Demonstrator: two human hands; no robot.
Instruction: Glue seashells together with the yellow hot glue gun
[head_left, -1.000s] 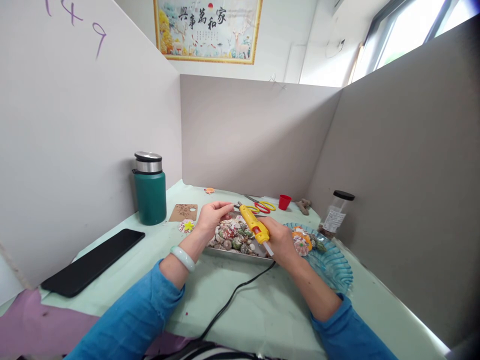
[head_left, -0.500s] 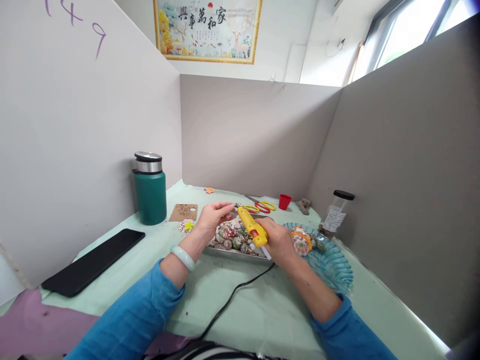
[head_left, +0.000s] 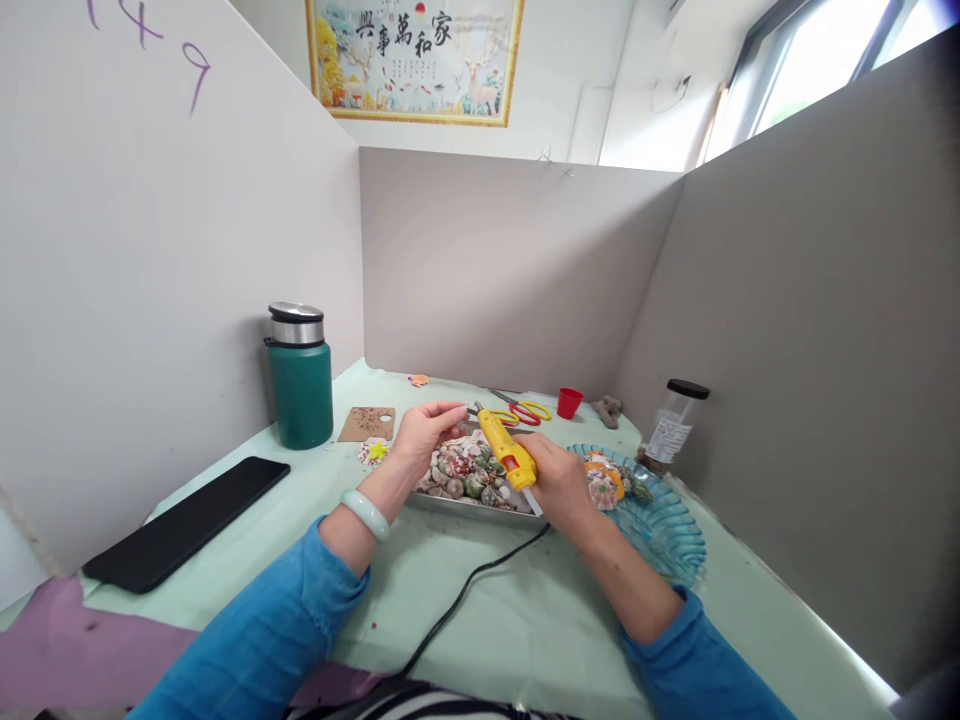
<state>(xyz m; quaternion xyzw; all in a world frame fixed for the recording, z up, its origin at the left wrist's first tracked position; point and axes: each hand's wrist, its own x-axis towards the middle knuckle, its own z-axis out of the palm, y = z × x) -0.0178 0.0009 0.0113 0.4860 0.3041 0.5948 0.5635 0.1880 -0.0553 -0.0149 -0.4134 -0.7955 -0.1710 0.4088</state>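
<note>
My right hand is wrapped round a yellow glue gun, its nozzle pointing up and left. A clear glue stick pokes from its rear end. Close to the nozzle, my left hand pinches something too small to make out between thumb and fingertips. Beneath both hands lies a metal tray filled with small shells. To the right, a blue glass plate carries an orange and pink shell piece.
A green bottle and a black phone-like slab are at the left. Behind the tray lie scissors and a red cup. A lidded jar leans at the right. A black cable crosses the front.
The glue gun has shifted very slightly right, and its nozzle tip now shows just beside my left fingertips. My left hand has hardly moved.
</note>
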